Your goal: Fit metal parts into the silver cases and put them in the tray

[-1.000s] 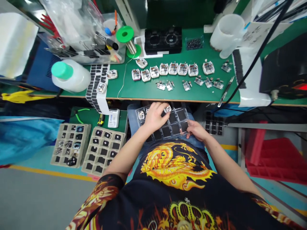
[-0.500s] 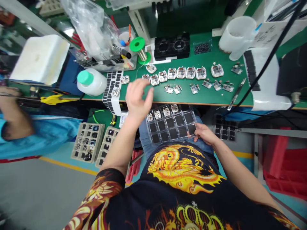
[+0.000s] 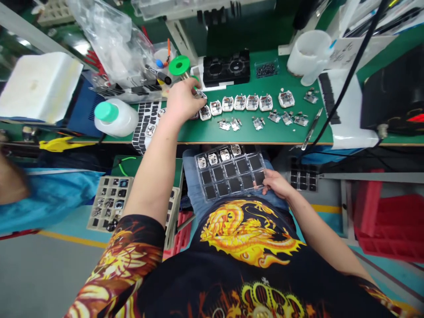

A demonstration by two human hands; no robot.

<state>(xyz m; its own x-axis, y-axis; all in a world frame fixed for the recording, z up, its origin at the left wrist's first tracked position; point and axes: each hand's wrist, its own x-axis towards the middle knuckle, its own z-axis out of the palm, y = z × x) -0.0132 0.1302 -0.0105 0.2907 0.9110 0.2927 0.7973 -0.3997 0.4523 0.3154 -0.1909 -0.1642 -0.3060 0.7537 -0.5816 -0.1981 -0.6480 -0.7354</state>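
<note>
My left hand (image 3: 184, 99) reaches over the green bench with its fingers closed around a small white watch case (image 3: 200, 95) at the left end of a row. Its fingers partly cover that case. Beside it, a row of similar open watch cases (image 3: 227, 104) with electronics inside runs to the right. My right hand (image 3: 275, 183) grips the right edge of a clear plastic tray (image 3: 228, 194) on my lap, thumb on top. Several white cases (image 3: 225, 154) sit in the tray's far row; dark squares show in the other pockets.
Small metal parts (image 3: 258, 123) and tweezers (image 3: 312, 128) lie near the bench edge. Behind stand a solder spool (image 3: 179, 65), a black fixture (image 3: 226, 68) and a white cup (image 3: 306, 53). A green-capped bottle (image 3: 115, 118) is at left, near another person's blue sleeve (image 3: 49, 194).
My left hand has moved forward from above the bench's front edge to the white case, and its fingers have closed. My right hand still holds the tray. The view has shifted slightly.
</note>
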